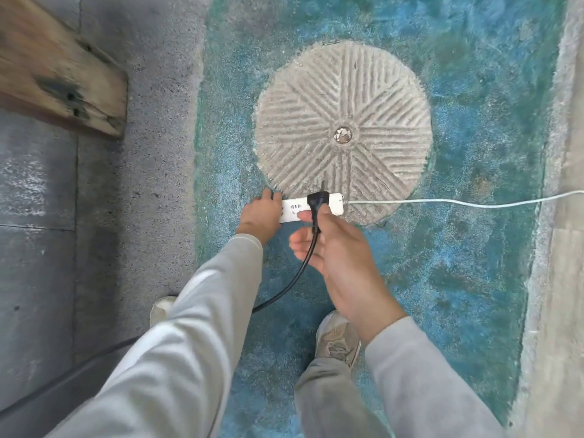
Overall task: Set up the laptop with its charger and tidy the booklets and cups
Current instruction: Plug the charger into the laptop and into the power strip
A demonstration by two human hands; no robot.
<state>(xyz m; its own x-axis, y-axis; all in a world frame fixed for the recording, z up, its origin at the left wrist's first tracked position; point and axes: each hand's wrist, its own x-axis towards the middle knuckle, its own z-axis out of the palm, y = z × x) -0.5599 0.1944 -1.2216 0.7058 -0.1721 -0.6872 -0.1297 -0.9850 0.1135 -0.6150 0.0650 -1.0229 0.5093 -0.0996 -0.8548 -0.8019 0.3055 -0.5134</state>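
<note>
A white power strip (pixel 333 204) lies on the blue-green floor at the near edge of a round grooved stone. My left hand (pixel 260 214) rests on the strip's left end and holds it down. My right hand (pixel 335 248) pinches the black charger plug (pixel 317 200) just above the strip, prongs pointing away from me. The black charger cable (pixel 295 276) runs from the plug down and left behind my left sleeve. No laptop, booklets or cups are in view.
The strip's white cord (pixel 458 202) trails right across the floor. The round stone (pixel 343 131) sits ahead. A wooden plank (pixel 60 67) lies at upper left over grey concrete. My two shoes (pixel 338 338) stand below my hands.
</note>
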